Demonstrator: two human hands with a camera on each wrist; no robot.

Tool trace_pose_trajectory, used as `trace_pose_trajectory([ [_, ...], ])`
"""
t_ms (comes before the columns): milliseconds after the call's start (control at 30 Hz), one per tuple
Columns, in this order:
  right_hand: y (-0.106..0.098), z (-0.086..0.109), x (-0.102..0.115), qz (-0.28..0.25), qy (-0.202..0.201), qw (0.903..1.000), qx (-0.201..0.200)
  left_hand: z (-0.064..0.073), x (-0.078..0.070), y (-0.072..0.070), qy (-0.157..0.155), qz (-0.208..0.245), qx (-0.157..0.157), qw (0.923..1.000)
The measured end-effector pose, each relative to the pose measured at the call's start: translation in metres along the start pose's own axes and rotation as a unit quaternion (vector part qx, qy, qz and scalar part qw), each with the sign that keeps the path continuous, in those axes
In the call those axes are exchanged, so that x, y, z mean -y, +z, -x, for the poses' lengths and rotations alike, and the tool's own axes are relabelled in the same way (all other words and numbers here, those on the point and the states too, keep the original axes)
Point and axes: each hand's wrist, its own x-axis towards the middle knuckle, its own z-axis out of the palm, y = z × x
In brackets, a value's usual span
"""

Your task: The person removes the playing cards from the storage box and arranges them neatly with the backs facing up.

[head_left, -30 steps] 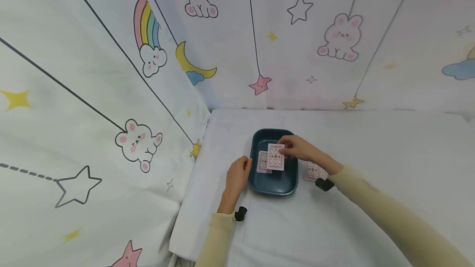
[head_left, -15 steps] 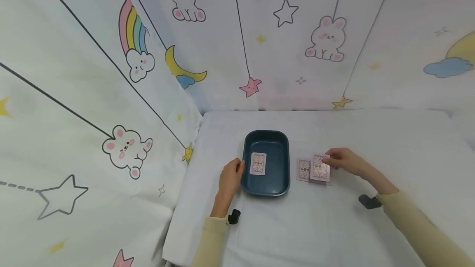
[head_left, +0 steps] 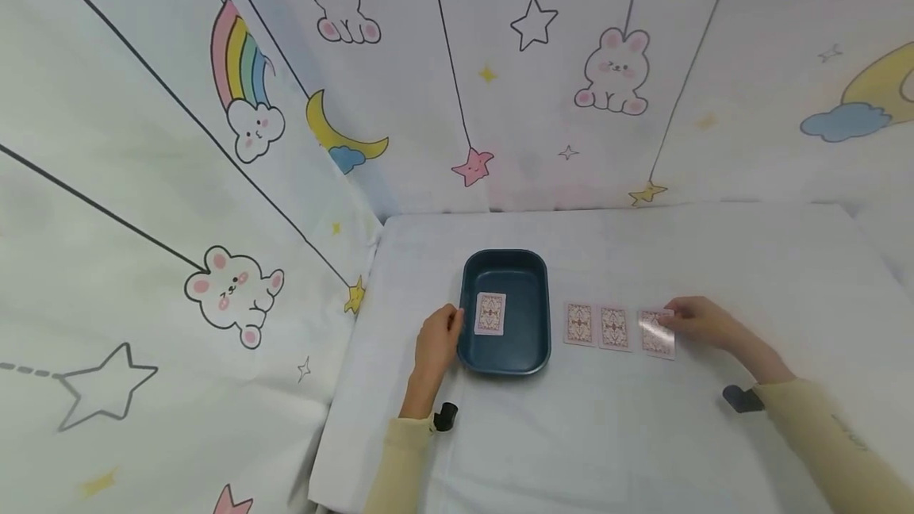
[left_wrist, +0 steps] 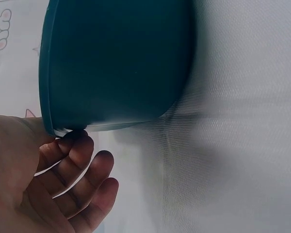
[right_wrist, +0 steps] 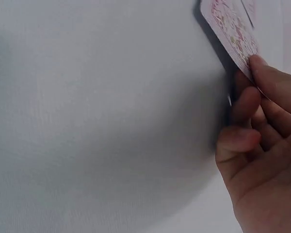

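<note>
A dark blue tray (head_left: 524, 351) stands on the table with a face-down playing card (head_left: 490, 314), or a stack of them, inside at its left. My left hand (head_left: 437, 337) pinches the tray's left rim; in the left wrist view its lower fingers curl loosely below the rim. To the right of the tray, my right hand (head_left: 703, 322) pinches the edge of a patterned playing card (head_left: 656, 333) between thumb and fingers. The right wrist view has this card (right_wrist: 230, 34) tilted just over the cloth. Two more face-down cards lie between it and the tray, a left one (head_left: 579, 324) and a right one (head_left: 614, 328).
A white cloth (head_left: 571, 435) covers the table. Hanging sheets printed with rabbits and stars (head_left: 474, 168) close off the back and left sides. Each wrist wears a small black camera, such as the left one (head_left: 446, 416).
My right hand has carried a card out of the tray, rightwards past two cards and down to the table. My left hand has stayed on the tray's rim. The head view has shifted slightly.
</note>
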Motion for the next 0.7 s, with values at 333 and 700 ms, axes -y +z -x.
trace_pose_trajectory([
  [333, 0.014, -0.004, 0.017, 0.054, 0.038, 0.9975, -0.024, -0.001, 0.000, 0.000, -0.003, -0.004, 0.003, 1.0000],
  [700, 0.020, 0.001, 0.023, 0.066, 0.084, 0.9934, -0.041, -0.001, 0.002, 0.001, 0.001, -0.001, 0.003, 1.0000],
])
